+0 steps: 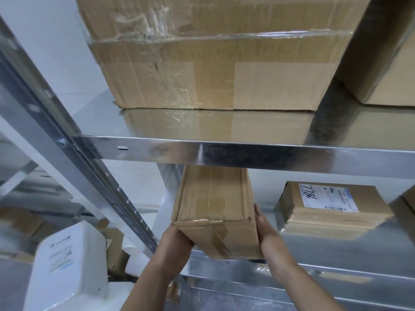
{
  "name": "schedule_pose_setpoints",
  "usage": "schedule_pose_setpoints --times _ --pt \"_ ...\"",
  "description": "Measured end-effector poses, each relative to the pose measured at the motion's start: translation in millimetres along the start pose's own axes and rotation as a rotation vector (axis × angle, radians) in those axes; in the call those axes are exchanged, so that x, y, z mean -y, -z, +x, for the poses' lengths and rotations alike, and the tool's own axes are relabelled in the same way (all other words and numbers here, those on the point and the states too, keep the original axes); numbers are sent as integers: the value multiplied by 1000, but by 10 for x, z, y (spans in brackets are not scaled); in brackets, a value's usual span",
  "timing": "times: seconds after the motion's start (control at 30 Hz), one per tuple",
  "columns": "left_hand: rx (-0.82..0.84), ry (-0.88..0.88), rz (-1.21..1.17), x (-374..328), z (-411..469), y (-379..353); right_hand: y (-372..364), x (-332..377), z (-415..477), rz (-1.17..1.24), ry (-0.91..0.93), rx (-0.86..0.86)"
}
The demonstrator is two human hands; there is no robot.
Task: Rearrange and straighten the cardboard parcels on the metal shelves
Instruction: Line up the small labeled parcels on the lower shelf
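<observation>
Left hand (177,241), right hand (266,227) forward (palms inward)

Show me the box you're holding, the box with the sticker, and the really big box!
Held box (213,198), head view, on its top face.
Sticker box (329,197), head view, on its white sticker.
Big box (213,70), head view, on its front face.

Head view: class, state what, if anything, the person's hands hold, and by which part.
The taped parcel, clamped between both hands at its near end: the left hand cups the lower left edge, the right hand presses flat on the right side.
</observation>
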State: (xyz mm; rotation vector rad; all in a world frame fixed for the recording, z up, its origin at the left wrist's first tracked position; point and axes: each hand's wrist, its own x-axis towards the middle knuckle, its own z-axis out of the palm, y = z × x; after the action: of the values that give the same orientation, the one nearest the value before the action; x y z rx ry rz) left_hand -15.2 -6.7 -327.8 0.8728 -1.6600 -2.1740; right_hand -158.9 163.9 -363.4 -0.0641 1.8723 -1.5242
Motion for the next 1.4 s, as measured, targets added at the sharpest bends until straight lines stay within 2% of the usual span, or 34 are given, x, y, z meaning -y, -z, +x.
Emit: schedule_pose_setpoints --times 0.1,0.23,0.43,0.63,0.8,0.93,1.1,1.27,1.4 --pt "25 0 73 15 -29 59 -2 48 -52 -20 -12 51" --pt "74 52 116 -60 -47 49 25 44 -28 -45 -65 24" --pt "83 56 165 -90 -66 44 44 47 38 -54 -34 37" --pt "107 102 -53 -132 -59 92 54 89 29 -37 83 -15" --pt "124 92 -69 -181 -68 41 71 258 13 -73 61 5" --pt "115 89 -14 -179 -53 43 60 377 -76 12 -33 59" --pt "24 -28 -49 -277 -78 -23 -3 426 -244 85 -32 136" --pt "99 -21 33 -300 -132 36 -9 404 -329 136 19 190" --pt "117 -38 -26 -264 -159 23 -32 378 -334 104 78 259"
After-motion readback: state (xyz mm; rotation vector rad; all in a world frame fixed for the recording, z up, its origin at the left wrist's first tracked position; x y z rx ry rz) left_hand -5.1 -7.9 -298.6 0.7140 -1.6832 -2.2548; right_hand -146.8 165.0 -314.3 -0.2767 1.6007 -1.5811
